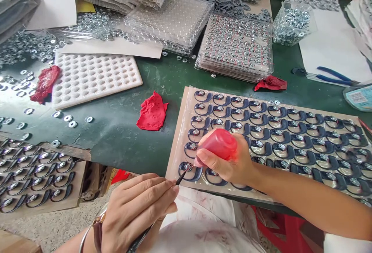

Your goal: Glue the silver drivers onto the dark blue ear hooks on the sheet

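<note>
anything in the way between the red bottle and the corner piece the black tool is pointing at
Nothing visible: the right hand holds the red bottle with its tip close beside the corner piece. The black tool in the left hand points there from the near side, not between them.

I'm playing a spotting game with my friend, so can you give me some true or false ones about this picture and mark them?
1. The right hand holds a red bottle. True.
2. The left hand holds nothing. False: it holds a thin black tool.
3. The white foam tray has square holes. False: its holes are round.
4. A red scrap lies on the green table, near the tray. True.
5. The pliers have yellow handles. False: they are blue.
</note>
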Available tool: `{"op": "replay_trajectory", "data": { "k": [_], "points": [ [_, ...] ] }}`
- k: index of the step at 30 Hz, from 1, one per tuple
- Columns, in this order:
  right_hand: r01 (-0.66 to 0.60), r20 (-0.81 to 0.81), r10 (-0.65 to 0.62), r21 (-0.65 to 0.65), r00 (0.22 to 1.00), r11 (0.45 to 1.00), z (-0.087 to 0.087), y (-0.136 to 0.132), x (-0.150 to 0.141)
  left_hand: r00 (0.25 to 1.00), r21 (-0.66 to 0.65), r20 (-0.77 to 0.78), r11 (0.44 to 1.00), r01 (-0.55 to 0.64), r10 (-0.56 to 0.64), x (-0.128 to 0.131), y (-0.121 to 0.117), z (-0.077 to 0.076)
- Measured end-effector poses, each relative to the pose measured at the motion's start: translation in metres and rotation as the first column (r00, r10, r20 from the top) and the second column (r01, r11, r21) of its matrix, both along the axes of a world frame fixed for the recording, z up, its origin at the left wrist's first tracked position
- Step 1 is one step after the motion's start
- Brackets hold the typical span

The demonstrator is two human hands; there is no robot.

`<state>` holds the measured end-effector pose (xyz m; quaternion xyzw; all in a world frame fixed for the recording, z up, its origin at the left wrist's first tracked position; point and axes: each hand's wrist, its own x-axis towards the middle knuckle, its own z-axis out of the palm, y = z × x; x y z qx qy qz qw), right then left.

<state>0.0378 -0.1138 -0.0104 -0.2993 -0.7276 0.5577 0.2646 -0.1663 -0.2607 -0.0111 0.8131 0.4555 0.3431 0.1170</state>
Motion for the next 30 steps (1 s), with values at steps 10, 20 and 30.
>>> {"op": "replay_trajectory", "data": {
  "k": [10,20,30],
  "points": [
    [-0.059,0.002,0.06,-0.09,0.998,0.994,-0.001,-0.001,0.001,0.964,-0.06,0.227,0.989,-0.132,0.142,0.004,0.019,0.011],
    [-0.084,-0.096,0.095,0.119,0.991,0.989,0.005,-0.003,-0.002,0.91,-0.227,0.298,0.947,-0.227,0.289,0.001,0.022,0.005],
    [-0.06,0.037,0.071,-0.239,0.997,0.969,0.038,0.023,0.032,0.994,0.066,0.035,0.993,0.099,-0.102,0.023,0.021,0.01]
  ]
}}
